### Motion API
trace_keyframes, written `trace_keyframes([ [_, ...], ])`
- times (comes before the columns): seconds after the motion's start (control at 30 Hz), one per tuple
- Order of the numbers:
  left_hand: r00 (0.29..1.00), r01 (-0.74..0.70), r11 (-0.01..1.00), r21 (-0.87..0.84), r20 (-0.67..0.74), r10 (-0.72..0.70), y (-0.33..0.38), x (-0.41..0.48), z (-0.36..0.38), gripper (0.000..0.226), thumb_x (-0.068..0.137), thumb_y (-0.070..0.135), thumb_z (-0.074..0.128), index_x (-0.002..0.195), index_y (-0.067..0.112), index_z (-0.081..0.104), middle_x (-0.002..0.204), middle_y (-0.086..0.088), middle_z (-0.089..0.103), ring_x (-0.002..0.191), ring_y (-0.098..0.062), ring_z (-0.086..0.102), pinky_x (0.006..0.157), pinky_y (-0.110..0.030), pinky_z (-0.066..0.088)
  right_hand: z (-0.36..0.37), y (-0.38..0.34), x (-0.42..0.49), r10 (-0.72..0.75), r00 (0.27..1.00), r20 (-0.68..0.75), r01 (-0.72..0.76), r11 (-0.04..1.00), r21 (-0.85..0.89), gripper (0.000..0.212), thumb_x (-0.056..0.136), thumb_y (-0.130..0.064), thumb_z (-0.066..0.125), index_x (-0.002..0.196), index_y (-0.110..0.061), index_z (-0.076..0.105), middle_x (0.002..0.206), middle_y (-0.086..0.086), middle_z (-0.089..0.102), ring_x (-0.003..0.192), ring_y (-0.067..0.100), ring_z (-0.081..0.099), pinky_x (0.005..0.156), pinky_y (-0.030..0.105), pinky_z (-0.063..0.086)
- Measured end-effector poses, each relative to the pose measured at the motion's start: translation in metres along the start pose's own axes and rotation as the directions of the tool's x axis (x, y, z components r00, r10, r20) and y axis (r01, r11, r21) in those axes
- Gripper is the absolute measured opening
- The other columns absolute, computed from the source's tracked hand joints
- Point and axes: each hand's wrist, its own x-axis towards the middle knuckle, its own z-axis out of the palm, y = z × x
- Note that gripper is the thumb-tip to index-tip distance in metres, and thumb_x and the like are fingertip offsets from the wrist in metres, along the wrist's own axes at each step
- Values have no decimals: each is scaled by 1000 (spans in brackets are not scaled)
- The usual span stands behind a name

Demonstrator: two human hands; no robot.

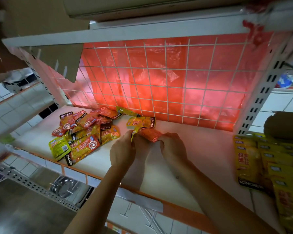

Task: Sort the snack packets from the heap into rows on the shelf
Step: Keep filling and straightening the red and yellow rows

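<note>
Glossy foil, light and slippery-looking, is crinkling as the left hand (123, 150) and right hand (172, 146) are pinching an orange packet (150, 134) closed-fingered by its edges (probably the firmest hold).

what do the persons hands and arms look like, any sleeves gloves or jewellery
Both arms are bare as far as the frame shows: no sleeves or gloves on the left hand or the right hand. No watch or bracelet shows on either wrist. Rings cannot be ruled out, since the fingers are partly hidden.

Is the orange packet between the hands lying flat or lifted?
Cannot tell: both the left hand and right hand grip the orange packet low over the shelf.
</note>
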Motion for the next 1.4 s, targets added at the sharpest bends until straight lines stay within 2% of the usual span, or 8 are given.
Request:
trace_keyframes([
  [0.27, 991, 87, 903, -420, -59, -123, 46, -5, -7, 13, 90, 16, 61, 78, 12, 65, 74, -9, 71, 72, -33, 64, 57, -29, 33, -45, 16, -44, 471, 862, -185, -243, 706, 665, 7, 97, -13, 48, 96, -12, 54, 88, 2, 63, 81, 27, 63, 76, 42, 52],
  [0.37, 944, 313, 601, -735, 170, -283, 75, -5, -4, 12, 85, 19, 66, 73, 20, 64, 68, -3, 70, 71, -25, 68, 70, -36, 52, -67, 37, -56, 663, 738, -126, -286, 476, 832, 5, 100, -15, 44, 98, -14, 49, 96, 4, 58, 76, 18, 63, 67, 43, 58],
  [0.57, 847, 495, 79, -865, 461, -263, 135, -19, 8, 17, 84, 13, 70, 71, 15, 60, 60, 5, 60, 61, -9, 55, 59, -18, 49, -113, 85, -93, 847, 530, -27, -193, 152, 969, 13, 101, -14, 41, 109, -7, 48, 107, 16, 54, 71, 20, 60, 40, 24, 52],
  [0.73, 814, 560, -33, -828, 557, -163, 186, -41, 20, 13, 92, 13, 62, 79, 15, 65, 67, 4, 68, 59, -4, 63, 56, -18, 52, -152, 120, -133, 855, 518, -12, -212, 141, 967, 25, 100, -15, 43, 116, 2, 51, 104, 19, 60, 70, 20, 62, 46, 28, 54],
  [0.87, 785, 618, 28, -786, 615, -72, 222, -62, 30, 14, 94, 14, 58, 82, 13, 66, 71, 1, 69, 63, -8, 65, 57, -20, 53, -184, 145, -168, 826, 562, -56, -139, 161, 977, 14, 95, -6, 51, 110, -7, 53, 92, 9, 61, 70, 19, 63, 40, 20, 48],
  [1.07, 787, 614, 121, -780, 616, -29, 255, -86, 38, 10, 90, 8, 63, 95, 16, 66, 76, -1, 68, 65, -11, 61, 56, -22, 52, -213, 180, -203, 806, 590, -48, -129, 152, 980, 48, 87, 6, 56, 128, -17, 48, 108, 5, 60, 75, 17, 67, 47, 24, 52],
  [1.3, 743, 663, -102, -742, 668, -33, 255, -90, 36, 32, 85, -6, 55, 112, 11, 56, 98, -13, 64, 85, -26, 64, 81, -36, 53, -221, 198, -220, 768, 641, -8, -157, 141, 978, 41, 85, 5, 58, 112, -27, 57, 107, 3, 61, 85, 24, 66, 57, 33, 51],
  [1.4, 722, 666, -249, -703, 691, -19, 255, -91, 34, 45, 85, -13, 47, 114, 20, 57, 89, -7, 72, 80, -25, 71, 70, -37, 60, -217, 198, -218, 760, 649, 25, -152, 97, 984, 40, 86, 4, 59, 115, -23, 56, 107, 2, 60, 87, 23, 65, 57, 32, 51],
])
